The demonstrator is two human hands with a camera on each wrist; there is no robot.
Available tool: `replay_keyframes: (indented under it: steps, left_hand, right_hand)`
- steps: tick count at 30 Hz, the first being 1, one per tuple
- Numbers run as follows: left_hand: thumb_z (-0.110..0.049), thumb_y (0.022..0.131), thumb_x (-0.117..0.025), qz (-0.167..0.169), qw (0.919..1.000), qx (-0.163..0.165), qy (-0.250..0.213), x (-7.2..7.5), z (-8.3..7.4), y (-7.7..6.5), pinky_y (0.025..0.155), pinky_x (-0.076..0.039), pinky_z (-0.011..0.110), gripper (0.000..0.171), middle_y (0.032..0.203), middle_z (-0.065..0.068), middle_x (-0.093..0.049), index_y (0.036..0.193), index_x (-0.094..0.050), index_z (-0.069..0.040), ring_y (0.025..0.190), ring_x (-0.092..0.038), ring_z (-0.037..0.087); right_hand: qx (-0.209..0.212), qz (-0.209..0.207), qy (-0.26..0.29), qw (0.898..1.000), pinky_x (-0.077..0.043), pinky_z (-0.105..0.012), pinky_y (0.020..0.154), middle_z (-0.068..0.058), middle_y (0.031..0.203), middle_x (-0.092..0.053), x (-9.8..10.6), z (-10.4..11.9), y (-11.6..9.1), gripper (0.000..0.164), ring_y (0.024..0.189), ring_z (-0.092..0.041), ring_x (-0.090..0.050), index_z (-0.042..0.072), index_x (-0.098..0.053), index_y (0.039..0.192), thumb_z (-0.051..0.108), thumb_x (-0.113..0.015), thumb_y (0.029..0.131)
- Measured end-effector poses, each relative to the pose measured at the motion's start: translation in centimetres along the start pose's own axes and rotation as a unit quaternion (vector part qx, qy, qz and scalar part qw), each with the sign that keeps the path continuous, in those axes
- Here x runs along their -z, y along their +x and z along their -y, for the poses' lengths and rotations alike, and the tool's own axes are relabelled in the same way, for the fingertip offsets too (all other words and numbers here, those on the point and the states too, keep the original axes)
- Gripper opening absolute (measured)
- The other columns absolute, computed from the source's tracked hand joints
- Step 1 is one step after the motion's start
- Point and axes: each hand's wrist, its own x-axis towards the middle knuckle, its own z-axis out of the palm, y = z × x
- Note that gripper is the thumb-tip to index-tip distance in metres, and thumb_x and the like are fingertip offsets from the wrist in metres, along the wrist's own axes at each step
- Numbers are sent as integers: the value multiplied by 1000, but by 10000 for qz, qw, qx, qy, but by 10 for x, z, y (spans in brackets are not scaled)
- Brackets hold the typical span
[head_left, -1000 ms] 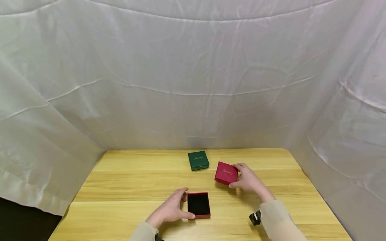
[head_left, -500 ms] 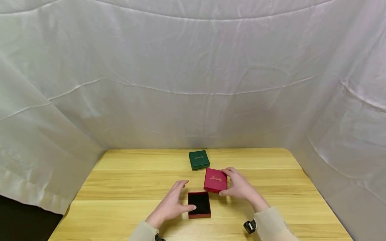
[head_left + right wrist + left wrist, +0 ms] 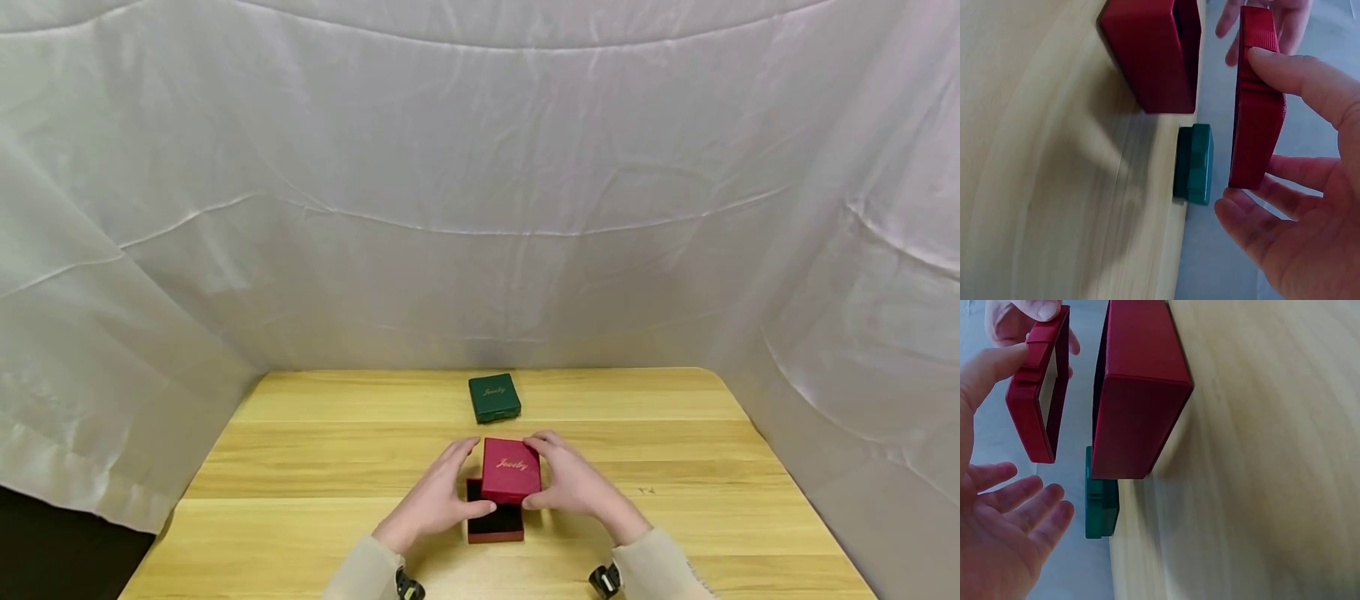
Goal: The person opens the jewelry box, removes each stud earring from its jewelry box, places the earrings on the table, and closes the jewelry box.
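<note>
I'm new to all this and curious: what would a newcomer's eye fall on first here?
Probably the square crimson lid with gold lettering, pinched in the right hand above an open, square red box with a black interior; the left hand is close beside it. Next, perhaps, the square dark-green box with gold lettering, farther back on the pale, wood-grained table.

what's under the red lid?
The open red box, with a gap between it and the red lid. The head view shows black lining along the near and left sides; the far right part is covered, so I can't see what's there.
</note>
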Motion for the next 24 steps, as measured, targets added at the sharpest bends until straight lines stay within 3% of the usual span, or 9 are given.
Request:
replay_keyframes:
  steps: [13,24]
  left_hand:
    - [-30,75,-86,48,9998,-186,-80,4,-1,-1,105,-37,55,94,152,12,-37,151,-35,-9,134,-41,32]
    - [-35,73,-86,175,9996,-150,131,6,0,-5,105,-38,54,95,151,14,-38,148,-38,-3,132,-43,34]
  right_hand:
    - [132,88,-48,9999,-46,-51,98,-13,134,-50,-4,13,-2,86,118,-30,-52,-6,-50,138,22,-89,66]
    - [212,150,7,9997,-44,-48,101,-8,135,-49,-10,18,-5,87,121,-25,-50,0,-48,141,24,-89,67]
